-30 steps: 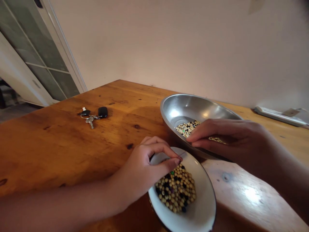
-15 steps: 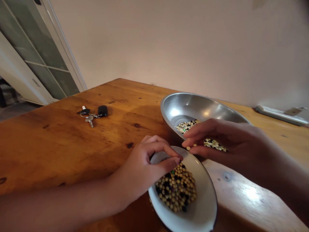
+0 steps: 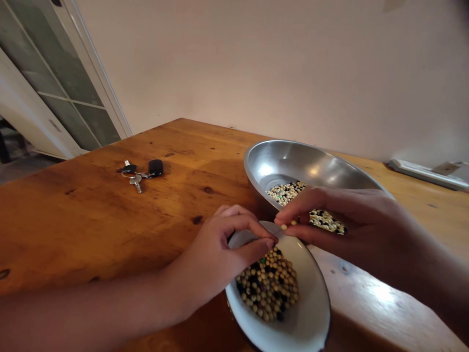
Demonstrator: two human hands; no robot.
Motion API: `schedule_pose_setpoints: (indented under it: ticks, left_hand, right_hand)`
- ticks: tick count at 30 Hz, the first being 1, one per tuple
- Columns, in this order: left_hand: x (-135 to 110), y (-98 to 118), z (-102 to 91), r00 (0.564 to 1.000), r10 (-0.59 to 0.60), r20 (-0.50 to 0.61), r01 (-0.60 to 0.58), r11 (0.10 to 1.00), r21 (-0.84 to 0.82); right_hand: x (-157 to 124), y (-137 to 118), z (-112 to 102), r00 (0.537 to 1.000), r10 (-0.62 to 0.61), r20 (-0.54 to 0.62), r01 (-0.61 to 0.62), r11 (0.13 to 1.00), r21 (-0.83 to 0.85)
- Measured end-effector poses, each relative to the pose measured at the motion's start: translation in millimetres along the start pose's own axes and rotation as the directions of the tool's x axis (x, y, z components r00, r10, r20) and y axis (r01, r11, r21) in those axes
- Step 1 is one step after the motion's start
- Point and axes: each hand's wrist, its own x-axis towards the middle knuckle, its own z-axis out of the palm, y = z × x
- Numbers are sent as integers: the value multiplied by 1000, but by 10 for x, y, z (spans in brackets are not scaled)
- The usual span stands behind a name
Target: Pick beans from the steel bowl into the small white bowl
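My right hand [image 3: 340, 220] pinches pale wooden-looking beads between thumb and forefinger; two beads [image 3: 284, 227] show at the fingertips, above the far rim of a white bowl [image 3: 308, 303]. My left hand [image 3: 234, 249] reaches over that bowl's left side, thumb and forefinger pressed together close to the right fingertips. What those left fingers hold is too small to make out. Inside the white bowl lies a heap of cream and black beads [image 3: 269, 288] with a green one among them. Behind it, a steel bowl [image 3: 315, 161] contains more cream and black beads [image 3: 286, 191], partly hidden by my right hand.
A bunch of keys [image 3: 136, 181] with a black fob [image 3: 156, 167] lies on the wooden table [image 3: 176, 195] at the left. A flat pale device [image 3: 425, 172] sits by the wall at the far right. A glass-paned door [image 3: 69, 93] stands beyond the table's left edge.
My right hand has dipped slightly, bringing the pinched beads a little lower and nearer my left fingertips. The left hand, bowls and keys look unmoved.
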Motion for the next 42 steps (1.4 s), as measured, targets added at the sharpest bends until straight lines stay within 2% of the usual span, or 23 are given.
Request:
schedule_pose_setpoints:
  ticks: [8,16,22,31,42]
  left_hand:
    - [1,-1,-14,1000,1,26,-1,1000,-19]
    - [-2,0,0,1000,-7,6,7,1000,-16]
    - [4,-8,-3,1000,-11,15,11,1000,-18]
    - [8,-10,8,1000,-8,4,8,1000,-14]
    - [27,4,-1,999,12,46,-12,1000,-7]
  right_hand:
    - [-42,50,52,981,-194,-24,191,977,-100]
    - [-13,37,39,991,-129,-27,127,990,-61]
    - [8,45,21,984,-179,-25,176,982,-72]
    - [15,37,19,985,-168,-35,165,984,-71]
    - [16,58,20,986,-167,-25,165,985,-51]
